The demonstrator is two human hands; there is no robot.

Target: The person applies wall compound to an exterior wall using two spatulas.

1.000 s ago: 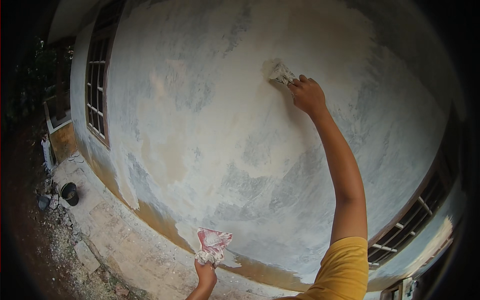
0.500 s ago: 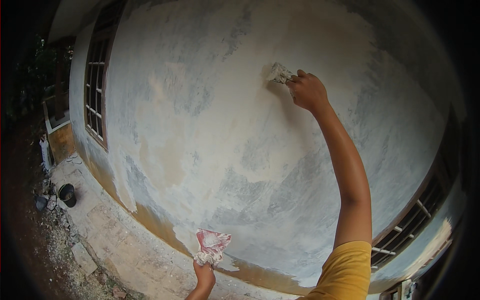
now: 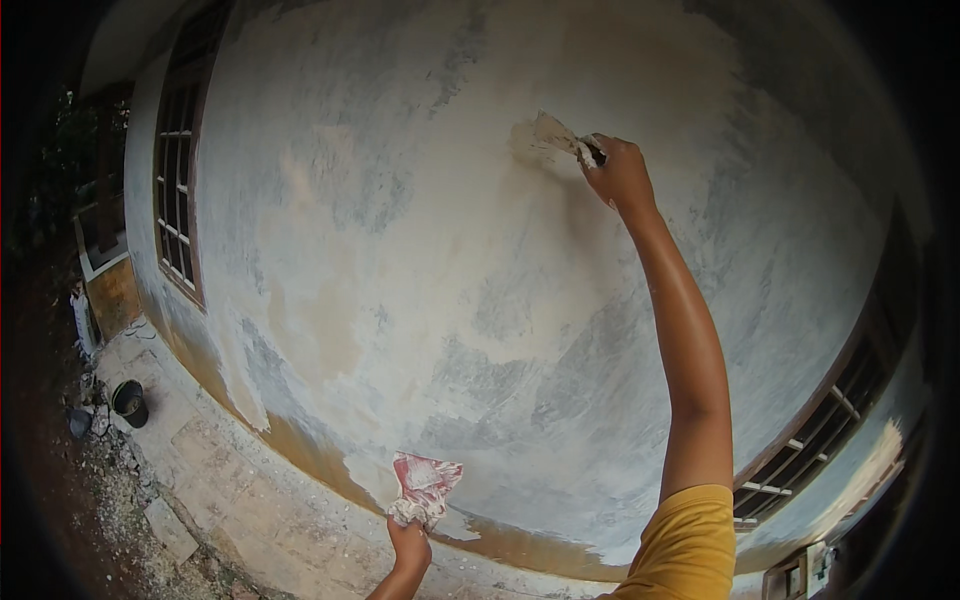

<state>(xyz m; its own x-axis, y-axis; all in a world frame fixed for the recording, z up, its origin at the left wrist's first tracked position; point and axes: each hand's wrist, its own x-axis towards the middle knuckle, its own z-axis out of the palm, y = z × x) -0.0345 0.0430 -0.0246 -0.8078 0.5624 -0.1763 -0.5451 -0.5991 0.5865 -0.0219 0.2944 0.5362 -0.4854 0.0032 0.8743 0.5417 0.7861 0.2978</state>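
My right hand (image 3: 620, 172), raised at the end of an outstretched arm, is closed round the handle of a putty knife (image 3: 552, 132). Its wide blade, smeared with pale putty, lies against the upper middle of the wall (image 3: 400, 270). That wall is patchy, with cream-white filler over grey and some tan areas. Low in the view, my left hand (image 3: 408, 548) grips a second, red putty knife (image 3: 428, 484), blade upward and streaked with white putty. Putty clumps cover the base of that blade, and its handle is hidden in my fingers.
Barred windows flank the wall, one at the left (image 3: 178, 190) and one at the lower right (image 3: 815, 445). A paved strip (image 3: 215, 470) runs along the wall's foot. On it stands a black bucket (image 3: 130, 403), beside rubble (image 3: 100, 420) and a loose slab (image 3: 170, 530).
The right putty knife has turned, its blade now lying more sideways and slightly further left and up on the wall. My left hand holds nearly the same place. The whole view has shifted slightly.
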